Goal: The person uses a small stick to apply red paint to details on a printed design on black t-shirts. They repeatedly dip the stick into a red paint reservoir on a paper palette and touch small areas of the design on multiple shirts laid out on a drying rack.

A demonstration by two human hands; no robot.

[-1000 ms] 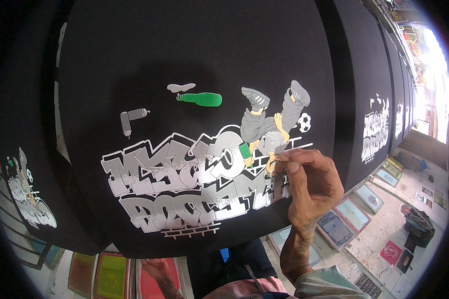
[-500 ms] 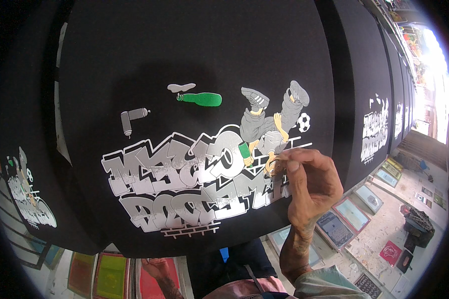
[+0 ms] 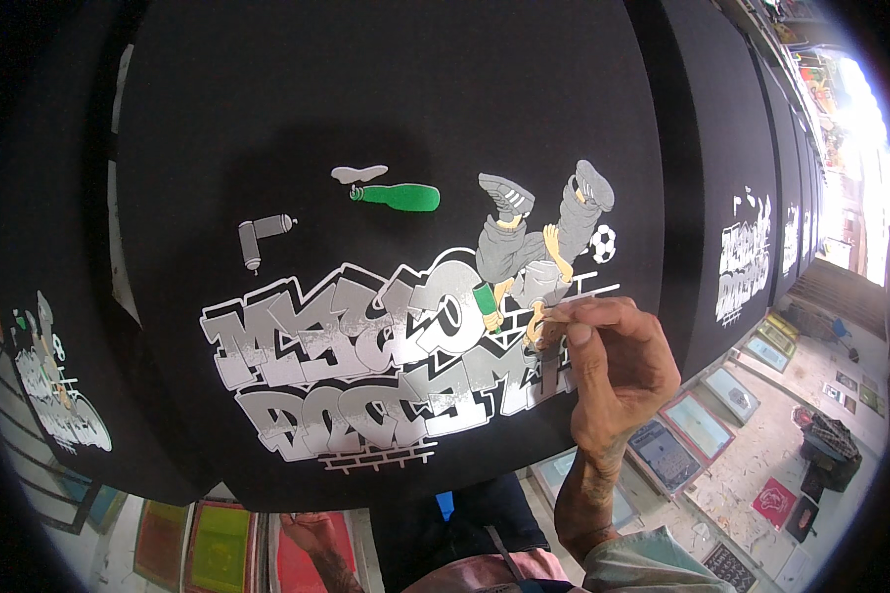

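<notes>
My right hand (image 3: 613,371) is closed in a pinch on a small, thin tan piece, too small to identify, at the printed cartoon figure's head. The figure (image 3: 534,242), with grey trousers and shoes, is part of a grey and white graffiti-style print (image 3: 346,346) on a large black fabric panel (image 3: 396,79). Above the lettering are a green bottle shape (image 3: 396,198), grey spray-can shapes (image 3: 267,229) and a football shape (image 3: 603,243). My left hand (image 3: 311,534) is low beside the panel's bottom edge, fingers curled; what they hold, if anything, is hidden.
Similar printed black panels (image 3: 737,138) continue to both sides. Below are coloured screen frames (image 3: 222,549), more frames (image 3: 682,420) along the right and a dark cloth bundle (image 3: 826,450) on the pale floor. A bright opening (image 3: 855,148) is at the upper right.
My right fingertips shift very slightly at the figure's head; otherwise the hands and panels look the same as a second ago.
</notes>
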